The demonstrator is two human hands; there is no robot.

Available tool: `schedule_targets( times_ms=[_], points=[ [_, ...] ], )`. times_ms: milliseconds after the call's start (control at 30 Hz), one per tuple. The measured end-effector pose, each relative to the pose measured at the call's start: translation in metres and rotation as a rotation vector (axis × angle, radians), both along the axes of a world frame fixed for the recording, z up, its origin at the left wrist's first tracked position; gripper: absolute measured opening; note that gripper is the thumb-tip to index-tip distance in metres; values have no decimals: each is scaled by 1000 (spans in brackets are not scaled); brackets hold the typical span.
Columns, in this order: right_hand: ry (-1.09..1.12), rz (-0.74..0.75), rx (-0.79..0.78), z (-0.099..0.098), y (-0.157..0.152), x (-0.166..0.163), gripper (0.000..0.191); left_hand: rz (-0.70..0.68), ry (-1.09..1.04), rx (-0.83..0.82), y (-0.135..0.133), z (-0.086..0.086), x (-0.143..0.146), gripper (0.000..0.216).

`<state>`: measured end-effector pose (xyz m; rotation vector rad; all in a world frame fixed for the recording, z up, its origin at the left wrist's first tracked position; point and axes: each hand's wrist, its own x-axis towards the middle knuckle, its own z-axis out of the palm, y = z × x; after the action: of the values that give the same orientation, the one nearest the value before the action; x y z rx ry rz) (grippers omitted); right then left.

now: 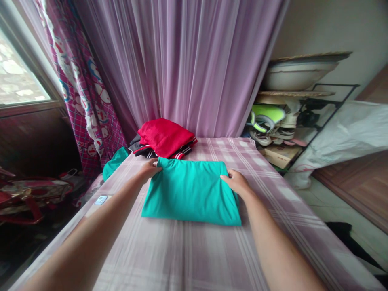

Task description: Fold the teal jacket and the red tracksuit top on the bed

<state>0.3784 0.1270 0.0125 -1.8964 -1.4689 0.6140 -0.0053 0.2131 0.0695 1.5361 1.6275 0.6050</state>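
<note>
A folded teal garment (190, 192) lies flat on the plaid-covered table (188, 258). My left hand (150, 167) pinches its far left corner, fingers closed on the cloth. My right hand (236, 182) grips the far right edge, fingers curled over the fabric. Both arms reach forward from the near edge. Behind the teal garment sits a pile of folded clothes with a red piece (165, 136) on top and dark striped ones beneath.
Another teal cloth (113, 163) hangs off the table's left edge. A phone (101, 199) lies near that edge. Pink curtains (188, 60) hang behind. A shoe rack (291, 121) stands at the right, red bags (27, 194) at the left.
</note>
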Motion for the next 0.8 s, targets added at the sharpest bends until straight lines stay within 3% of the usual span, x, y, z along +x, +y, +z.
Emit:
schedule_targets(
  times_ms=[167, 300, 400, 500, 633, 800],
  points=[
    [106, 26, -117, 3, 27, -1, 25, -46, 25, -15, 23, 3, 7, 59],
    [224, -44, -53, 5, 40, -9, 45, -77, -53, 8, 23, 1, 8, 31],
    [349, -54, -21, 17, 40, -14, 49, -62, -138, 21, 16, 8, 8, 26],
    [522, 74, -32, 39, 26, -13, 39, -60, -230, 33, 4, 25, -1, 38],
    [660, 267, -12, 79, -8, -7, 35, -213, -381, 3, -26, 60, -26, 60],
    [666, 378, -20, 117, -56, -4, 40, -323, -344, -5, -78, 98, -55, 54]
  ],
)
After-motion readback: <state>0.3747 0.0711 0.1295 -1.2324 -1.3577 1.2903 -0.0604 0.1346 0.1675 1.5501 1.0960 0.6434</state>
